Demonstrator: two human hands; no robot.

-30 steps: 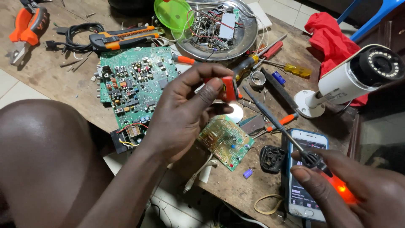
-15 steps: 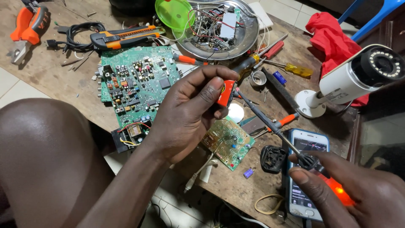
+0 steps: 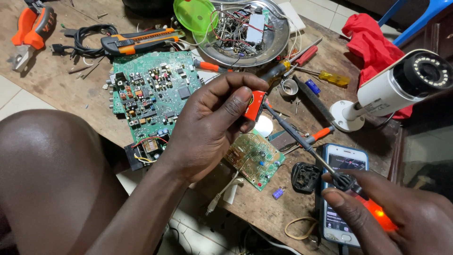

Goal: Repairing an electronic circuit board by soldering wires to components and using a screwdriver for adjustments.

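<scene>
My left hand [image 3: 207, 127] pinches a small red component [image 3: 255, 105] between thumb and fingers above the wooden bench [image 3: 66, 80]. My right hand [image 3: 391, 217], at the lower right, grips a soldering iron [image 3: 306, 144] by its orange glowing handle. The iron's thin dark tip reaches up and left and touches the red component. Below my left hand lies a small green circuit board [image 3: 255, 158]. A large green circuit board [image 3: 151, 89] lies to the left of that hand.
A metal bowl [image 3: 278, 42] of wires and parts stands at the back, with a green lid [image 3: 193, 14] beside it. Pliers [image 3: 30, 33], a utility knife [image 3: 141, 41], screwdrivers [image 3: 302, 59], a phone [image 3: 342, 163], a black plug [image 3: 306, 177], a white security camera [image 3: 396, 87] and a red cloth [image 3: 373, 47] surround the boards.
My left hand has lifted the red component a little up and to the right. The soldering iron tip has come in to meet it, and my right hand has shifted slightly left.
</scene>
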